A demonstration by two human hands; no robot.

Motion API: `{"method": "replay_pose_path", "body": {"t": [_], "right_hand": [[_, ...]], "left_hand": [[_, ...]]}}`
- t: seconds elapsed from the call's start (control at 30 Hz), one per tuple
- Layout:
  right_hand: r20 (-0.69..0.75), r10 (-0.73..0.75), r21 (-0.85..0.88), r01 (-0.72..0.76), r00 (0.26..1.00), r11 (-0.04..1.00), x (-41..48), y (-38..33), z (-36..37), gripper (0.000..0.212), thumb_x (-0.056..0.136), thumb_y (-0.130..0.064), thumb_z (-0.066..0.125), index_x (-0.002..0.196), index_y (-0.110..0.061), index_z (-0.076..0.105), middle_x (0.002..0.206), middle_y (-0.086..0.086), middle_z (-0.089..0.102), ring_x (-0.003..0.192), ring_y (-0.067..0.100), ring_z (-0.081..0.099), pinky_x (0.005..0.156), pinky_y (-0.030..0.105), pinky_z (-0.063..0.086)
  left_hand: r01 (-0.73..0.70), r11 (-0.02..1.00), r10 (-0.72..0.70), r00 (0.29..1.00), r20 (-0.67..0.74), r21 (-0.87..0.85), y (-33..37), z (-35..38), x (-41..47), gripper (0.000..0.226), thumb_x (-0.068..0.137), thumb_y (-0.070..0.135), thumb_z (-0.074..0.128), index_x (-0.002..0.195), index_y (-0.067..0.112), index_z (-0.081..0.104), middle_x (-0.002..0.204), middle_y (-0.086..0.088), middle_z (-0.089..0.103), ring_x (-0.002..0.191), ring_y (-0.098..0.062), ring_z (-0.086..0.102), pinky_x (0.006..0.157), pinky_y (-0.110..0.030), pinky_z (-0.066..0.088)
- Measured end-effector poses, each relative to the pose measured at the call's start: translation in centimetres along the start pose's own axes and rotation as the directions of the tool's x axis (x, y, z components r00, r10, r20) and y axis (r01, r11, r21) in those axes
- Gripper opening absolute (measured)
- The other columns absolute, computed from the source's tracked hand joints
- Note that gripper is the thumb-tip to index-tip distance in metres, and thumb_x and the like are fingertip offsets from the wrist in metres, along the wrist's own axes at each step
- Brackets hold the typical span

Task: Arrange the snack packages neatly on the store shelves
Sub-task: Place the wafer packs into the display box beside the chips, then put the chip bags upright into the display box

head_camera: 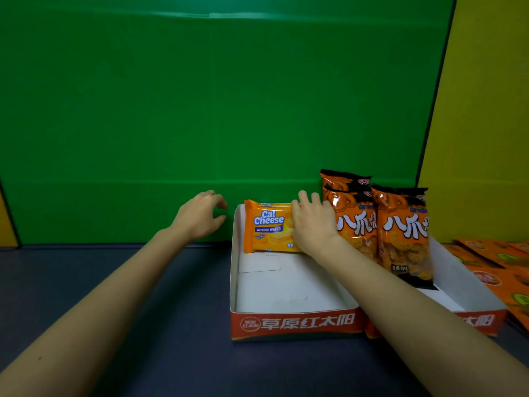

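Note:
A yellow Cal Cheese wafer pack (264,227) stands upright at the back of a white cardboard display tray (286,325) with a red front. My right hand (313,224) rests on the pack's right end, fingers curled over its top edge. To the right of it, three orange and black snack bags (400,233) stand upright in the adjoining tray. My left hand (200,216) hovers just left of the tray with its fingers apart and curved, holding nothing.
A green back wall (200,110) rises behind the trays, with a yellow panel (486,110) on the right. The trays stand on a dark grey shelf surface (143,310). Flat orange packages (492,259) lie at the far right.

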State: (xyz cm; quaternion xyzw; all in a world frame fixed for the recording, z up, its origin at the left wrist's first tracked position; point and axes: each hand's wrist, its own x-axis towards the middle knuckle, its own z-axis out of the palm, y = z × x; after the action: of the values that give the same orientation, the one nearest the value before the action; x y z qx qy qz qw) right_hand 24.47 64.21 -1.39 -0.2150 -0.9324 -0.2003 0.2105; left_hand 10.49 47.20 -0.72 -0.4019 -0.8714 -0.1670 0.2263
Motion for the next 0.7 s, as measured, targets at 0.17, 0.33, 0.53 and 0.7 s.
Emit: {"method": "replay_pose_path", "body": {"t": [0.17, 0.33, 0.53, 0.7], "right_hand": [[-0.068, -0.167, 0.291, 0.18, 0.984, 0.94, -1.0, -1.2, -3.3, 0.037, 0.09, -0.027, 0.05, 0.125, -0.011, 0.048, 0.124, 0.008, 0.049, 0.115, 0.028, 0.049, 0.084, 0.037, 0.043], [-0.122, -0.348, 0.495, 0.361, 0.929, 0.79, -1.7, -5.2, -6.1, 0.04, 0.089, -0.035, 0.052, 0.126, -0.019, 0.051, 0.126, 0.002, 0.054, 0.118, 0.025, 0.052, 0.094, 0.038, 0.045], [-0.144, -0.535, 0.513, 0.525, 0.833, 0.679, -2.6, -13.5, -9.1, 0.04, 0.09, -0.04, 0.051, 0.126, -0.023, 0.05, 0.126, 0.0, 0.056, 0.118, 0.024, 0.051, 0.091, 0.037, 0.044], [-0.186, -0.599, 0.58, 0.579, 0.779, 0.573, -4.3, -21.2, -11.4, 0.038, 0.09, -0.039, 0.052, 0.124, -0.022, 0.052, 0.123, -0.002, 0.059, 0.113, 0.021, 0.055, 0.09, 0.037, 0.048]], "left_hand": [[0.016, 0.997, -0.013, 0.999, -0.039, 0.072, -1.1, -1.7, -2.7, 0.027, 0.089, 0.023, 0.054, 0.113, 0.013, 0.06, 0.117, -0.004, 0.063, 0.108, -0.024, 0.056, 0.085, -0.033, 0.044], [0.12, 0.981, -0.101, 0.988, -0.121, 0.155, -3.1, -4.4, -7.8, 0.023, 0.091, 0.029, 0.05, 0.107, 0.017, 0.062, 0.111, 0.0, 0.066, 0.102, -0.025, 0.06, 0.078, -0.031, 0.044], [0.3, 0.922, -0.272, 0.952, -0.143, 0.242, -7.3, -9.3, -16.6, 0.021, 0.091, 0.03, 0.05, 0.104, 0.018, 0.061, 0.108, -0.002, 0.066, 0.101, -0.026, 0.06, 0.076, -0.032, 0.045], [0.434, 0.85, -0.393, 0.9, -0.189, 0.299, -11.7, -13.7, -24.2, 0.021, 0.09, 0.031, 0.052, 0.102, 0.017, 0.062, 0.107, -0.004, 0.066, 0.102, -0.026, 0.059, 0.073, -0.031, 0.043]]}}
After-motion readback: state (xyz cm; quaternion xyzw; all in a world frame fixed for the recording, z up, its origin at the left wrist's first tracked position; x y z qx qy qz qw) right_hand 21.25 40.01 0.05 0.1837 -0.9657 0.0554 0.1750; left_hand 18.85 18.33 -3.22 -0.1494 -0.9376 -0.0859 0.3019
